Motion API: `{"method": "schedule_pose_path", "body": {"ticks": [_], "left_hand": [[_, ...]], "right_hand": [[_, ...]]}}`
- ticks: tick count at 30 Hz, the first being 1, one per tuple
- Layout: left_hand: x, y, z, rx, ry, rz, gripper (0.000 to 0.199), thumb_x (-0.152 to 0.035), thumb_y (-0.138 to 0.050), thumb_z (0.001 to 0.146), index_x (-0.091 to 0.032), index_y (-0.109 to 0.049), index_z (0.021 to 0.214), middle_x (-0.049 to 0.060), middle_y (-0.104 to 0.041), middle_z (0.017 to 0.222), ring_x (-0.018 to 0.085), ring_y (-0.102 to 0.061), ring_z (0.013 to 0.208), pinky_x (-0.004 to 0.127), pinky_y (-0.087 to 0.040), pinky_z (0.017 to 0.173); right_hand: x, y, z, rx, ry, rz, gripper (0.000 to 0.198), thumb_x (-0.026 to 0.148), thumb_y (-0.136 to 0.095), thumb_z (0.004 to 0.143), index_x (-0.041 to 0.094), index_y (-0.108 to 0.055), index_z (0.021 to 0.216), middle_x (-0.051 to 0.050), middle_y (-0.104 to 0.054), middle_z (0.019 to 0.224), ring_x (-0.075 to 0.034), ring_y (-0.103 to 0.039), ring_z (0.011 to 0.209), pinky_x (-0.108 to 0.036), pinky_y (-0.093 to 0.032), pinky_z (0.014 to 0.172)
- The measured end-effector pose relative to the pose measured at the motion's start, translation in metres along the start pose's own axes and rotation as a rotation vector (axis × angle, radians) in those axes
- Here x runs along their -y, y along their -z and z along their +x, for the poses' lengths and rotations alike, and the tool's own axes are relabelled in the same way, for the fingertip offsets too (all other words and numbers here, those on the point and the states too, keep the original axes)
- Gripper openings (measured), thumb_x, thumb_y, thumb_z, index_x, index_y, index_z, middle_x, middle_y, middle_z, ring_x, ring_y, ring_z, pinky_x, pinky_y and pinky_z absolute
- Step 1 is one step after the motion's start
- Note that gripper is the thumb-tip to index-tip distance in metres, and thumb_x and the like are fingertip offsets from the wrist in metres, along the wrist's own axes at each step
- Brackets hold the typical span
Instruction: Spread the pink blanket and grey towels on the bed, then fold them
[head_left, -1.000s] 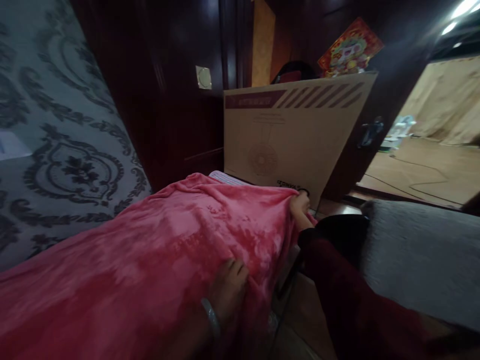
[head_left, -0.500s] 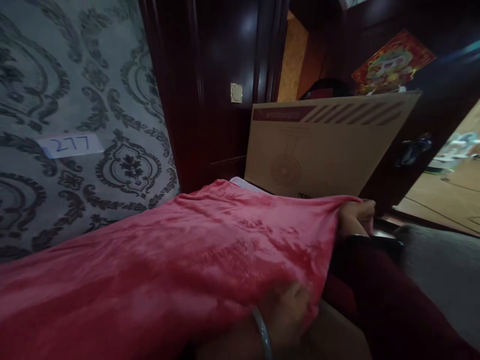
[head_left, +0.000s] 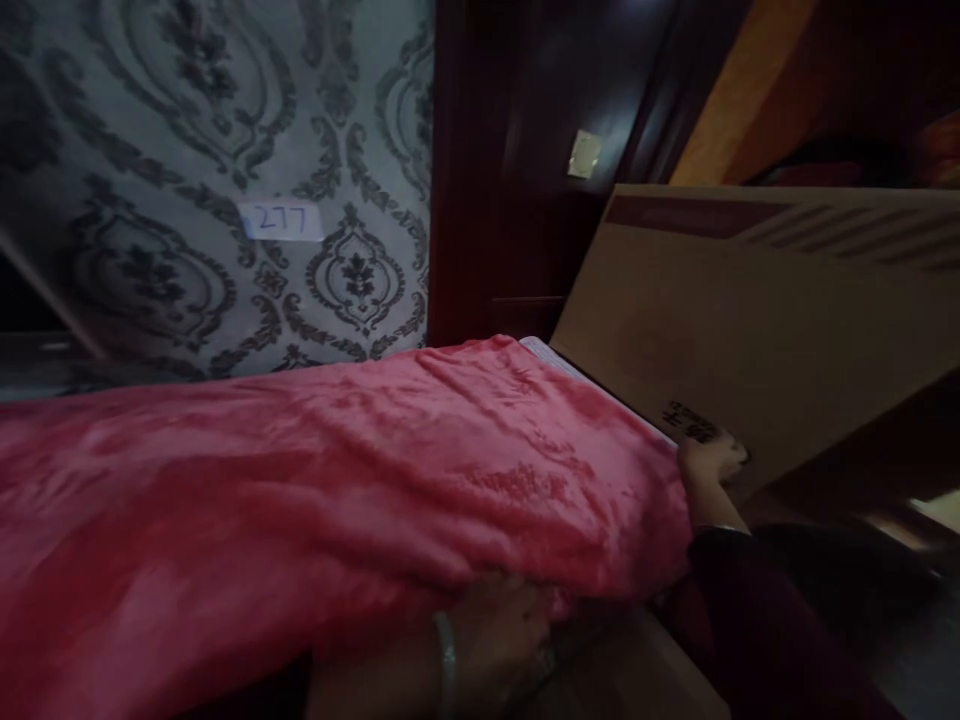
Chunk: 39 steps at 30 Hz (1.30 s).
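A red plush blanket (head_left: pixel 420 470) lies spread over a bed, with soft folds along its surface. My left hand (head_left: pixel 502 620), with a bangle on its wrist, is at the blanket's near edge. Its fingers look closed on the cloth there, though the shadow is deep. At the far right corner of the bed, my right hand (head_left: pixel 709 465) is beside the blanket's edge and in front of the cardboard box (head_left: pixel 765 320). Its fingers are blurred, and no cloth shows clearly in them. A pale strip of the bedding (head_left: pixel 559 360) shows past the blanket's far end.
The large box leans at the foot of the bed, near a dark wooden panel (head_left: pixel 510 200) with a switch (head_left: pixel 584 155). Patterned wallpaper (head_left: pixel 352 270) runs along the far side, with a paper label (head_left: pixel 283 221) reading 277.
The view has turned left. The blanket corner that my right hand held raised has come down against the bed, baring the pale edge beside the box. My left hand stays at the near edge.
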<state>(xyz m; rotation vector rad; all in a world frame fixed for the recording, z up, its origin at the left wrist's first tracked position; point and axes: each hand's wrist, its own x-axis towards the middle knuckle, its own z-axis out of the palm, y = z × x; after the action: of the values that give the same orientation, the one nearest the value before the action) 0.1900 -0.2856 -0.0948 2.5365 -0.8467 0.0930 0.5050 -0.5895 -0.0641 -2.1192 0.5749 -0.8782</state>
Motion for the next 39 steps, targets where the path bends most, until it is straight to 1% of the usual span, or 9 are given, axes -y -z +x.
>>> {"method": "schedule_pose_path", "body": {"ticks": [5, 10, 14, 16, 21, 26, 30, 35, 39], "left_hand": [[0.008, 0.039, -0.113, -0.277, 0.242, 0.254, 0.029, -0.019, -0.051, 0.089, -0.02, -0.061, 0.116, 0.012, -0.063, 0.125, 0.028, -0.056, 0.115, 0.047, -0.047, 0.101], [-0.004, 0.054, -0.223, -0.384, 0.595, 0.433, 0.029, -0.027, -0.053, 0.091, -0.02, -0.063, 0.118, 0.012, -0.065, 0.119, 0.028, -0.059, 0.112, 0.048, -0.048, 0.102], [-0.026, 0.069, -0.292, -0.404, 0.836, 0.416, 0.03, -0.033, -0.052, 0.093, -0.021, -0.064, 0.117, 0.011, -0.065, 0.118, 0.028, -0.057, 0.112, 0.046, -0.047, 0.1], [-0.028, 0.076, -0.318, -0.417, 0.896, 0.422, 0.026, -0.031, -0.05, 0.093, -0.021, -0.066, 0.111, 0.011, -0.065, 0.114, 0.027, -0.058, 0.108, 0.045, -0.048, 0.095], [-0.016, 0.088, -0.347, -0.433, 0.864, 0.354, 0.027, -0.026, -0.039, 0.095, -0.02, -0.061, 0.079, 0.008, -0.064, 0.087, 0.022, -0.056, 0.08, 0.039, -0.048, 0.081], [-0.01, 0.096, -0.351, -0.586, 0.725, 0.228, 0.026, -0.026, -0.037, 0.096, -0.021, -0.057, 0.081, 0.008, -0.067, 0.094, 0.021, -0.061, 0.09, 0.037, -0.05, 0.085], [-0.014, 0.108, -0.358, -0.703, 0.726, 0.197, 0.029, -0.031, -0.036, 0.098, -0.022, -0.056, 0.08, 0.005, -0.065, 0.08, 0.019, -0.06, 0.076, 0.032, -0.051, 0.077], [-0.029, 0.118, -0.373, -0.67, 0.69, 0.179, 0.034, -0.032, -0.034, 0.099, -0.023, -0.055, 0.075, 0.003, -0.062, 0.073, 0.018, -0.058, 0.067, 0.028, -0.049, 0.067], [-0.031, 0.1, -0.383, -0.576, 0.71, 0.128, 0.033, -0.03, -0.035, 0.099, -0.022, -0.056, 0.075, 0.004, -0.063, 0.075, 0.017, -0.056, 0.067, 0.028, -0.047, 0.064]], "right_hand": [[0.056, -0.011, -0.138, 0.594, 0.328, 0.314, 0.041, 0.036, -0.049, 0.082, 0.016, -0.067, 0.113, -0.012, -0.071, 0.095, -0.026, -0.068, 0.086, -0.042, -0.055, 0.081], [0.069, 0.062, -0.301, 1.102, 0.904, 0.585, 0.025, 0.04, -0.053, 0.093, 0.025, -0.072, 0.101, -0.01, -0.071, 0.102, -0.026, -0.066, 0.096, -0.041, -0.055, 0.085], [0.065, 0.099, -0.367, 1.197, 1.172, 0.551, 0.037, 0.033, -0.064, 0.086, 0.027, -0.066, 0.123, -0.012, -0.066, 0.117, -0.03, -0.06, 0.108, -0.048, -0.05, 0.093], [0.064, 0.098, -0.382, 1.126, 1.234, 0.456, 0.044, 0.028, -0.067, 0.082, 0.027, -0.063, 0.125, -0.012, -0.064, 0.119, -0.032, -0.058, 0.109, -0.049, -0.047, 0.092], [0.068, 0.086, -0.395, 1.086, 1.29, 0.296, 0.011, 0.016, -0.056, 0.085, 0.024, -0.063, 0.087, -0.007, -0.065, 0.089, -0.025, -0.059, 0.085, -0.038, -0.044, 0.076], [0.076, 0.092, -0.404, 1.073, 1.186, 0.395, 0.018, 0.016, -0.045, 0.091, 0.022, -0.055, 0.077, -0.005, -0.062, 0.079, -0.023, -0.057, 0.076, -0.035, -0.042, 0.072], [0.087, 0.107, -0.407, 1.088, 1.119, 0.504, 0.021, 0.019, -0.039, 0.094, 0.023, -0.05, 0.077, -0.004, -0.059, 0.074, -0.02, -0.055, 0.068, -0.031, -0.041, 0.064], [0.086, 0.129, -0.403, 1.115, 1.104, 0.547, 0.02, 0.021, -0.039, 0.095, 0.023, -0.048, 0.078, -0.004, -0.057, 0.076, -0.02, -0.054, 0.069, -0.03, -0.041, 0.064], [0.065, 0.13, -0.412, 1.171, 1.08, 0.488, 0.02, 0.02, -0.038, 0.092, 0.023, -0.049, 0.076, -0.004, -0.059, 0.075, -0.019, -0.054, 0.068, -0.03, -0.041, 0.064]]}}
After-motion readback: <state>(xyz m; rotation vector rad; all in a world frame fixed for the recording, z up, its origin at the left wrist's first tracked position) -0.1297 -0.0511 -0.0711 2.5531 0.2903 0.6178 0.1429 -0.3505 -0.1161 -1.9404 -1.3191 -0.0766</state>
